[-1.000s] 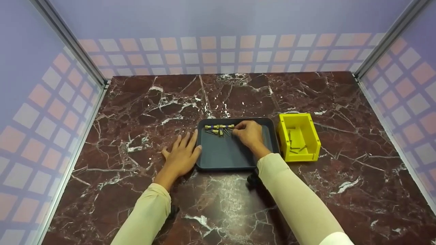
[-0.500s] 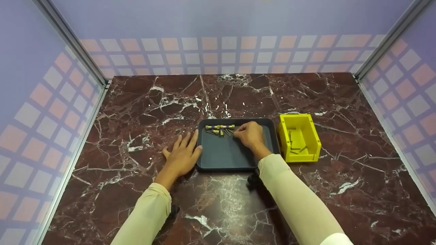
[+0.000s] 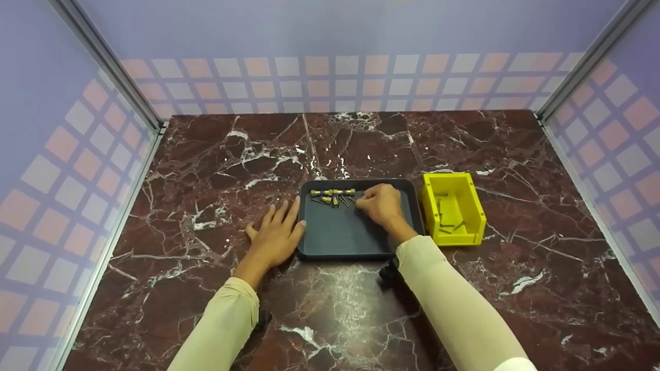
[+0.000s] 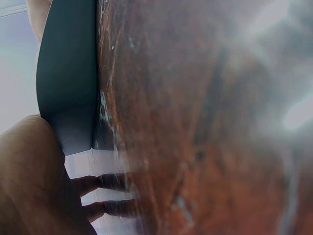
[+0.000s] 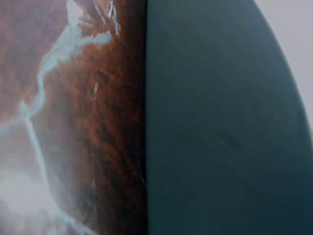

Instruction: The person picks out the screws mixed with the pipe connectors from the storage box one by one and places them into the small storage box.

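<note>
A dark grey tray (image 3: 340, 232) lies on the marbled table. Near its far left corner sit several brass-coloured fittings (image 3: 332, 192) with purple bands, beside small metal screws (image 3: 344, 201). My right hand (image 3: 381, 205) is inside the tray, just right of the screws, its fingers curled with the tips together; I cannot tell whether something is pinched there. My left hand (image 3: 276, 234) rests with spread, straight fingers on the table, index finger and thumb against the tray's left side. The left wrist view shows that hand beside the tray wall (image 4: 68, 73); the right wrist view shows only the tray's outside (image 5: 220, 117) and the table.
A yellow open-fronted bin (image 3: 474, 201) stands close to the tray's right side, with several screws (image 3: 446, 225) inside. Pale purple walls with a pattern of squares (image 3: 345, 64) enclose the marbled table (image 3: 206, 170) at the back and on both sides.
My right hand has drawn slightly to the right, away from the fittings and screws. The left hand, tray and bin hold their places.
</note>
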### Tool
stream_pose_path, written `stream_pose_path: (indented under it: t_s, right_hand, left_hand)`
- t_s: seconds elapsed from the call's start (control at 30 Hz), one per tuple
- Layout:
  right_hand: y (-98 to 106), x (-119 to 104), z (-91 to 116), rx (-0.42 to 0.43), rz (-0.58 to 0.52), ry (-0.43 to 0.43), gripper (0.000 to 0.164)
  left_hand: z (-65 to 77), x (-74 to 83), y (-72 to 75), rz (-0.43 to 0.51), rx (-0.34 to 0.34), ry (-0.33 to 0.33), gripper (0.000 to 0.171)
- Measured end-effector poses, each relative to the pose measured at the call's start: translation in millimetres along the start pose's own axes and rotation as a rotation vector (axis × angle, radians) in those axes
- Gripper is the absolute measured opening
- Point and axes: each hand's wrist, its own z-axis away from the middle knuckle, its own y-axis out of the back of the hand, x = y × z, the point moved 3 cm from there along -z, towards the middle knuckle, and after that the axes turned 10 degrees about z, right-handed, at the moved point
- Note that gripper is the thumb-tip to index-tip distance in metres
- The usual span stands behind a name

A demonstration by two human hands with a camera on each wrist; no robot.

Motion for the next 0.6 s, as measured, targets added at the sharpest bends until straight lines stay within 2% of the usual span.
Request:
stream_pose_path:
  t_s: [0.23, 0.47, 0.6]
  right_hand:
    - [4.9, 3.4, 4.2, 0.008, -0.052, -0.018, 0.008]
    - [9.5, 8.5, 6.2, 0.002, -0.107, -0.065, 0.011]
    - [10.1, 11.8, 7.8, -0.027, -0.186, -0.096, 0.011]
  left_hand:
    - [0.1, 0.3, -0.6, 0.010, 0.002, 0.007, 0.062]
    - [-0.7, 0.1, -0.5, 0.006, 0.006, 0.008, 0.063]
    - [-0.7, -0.4, -0.5, 0.007, 0.001, 0.012, 0.063]
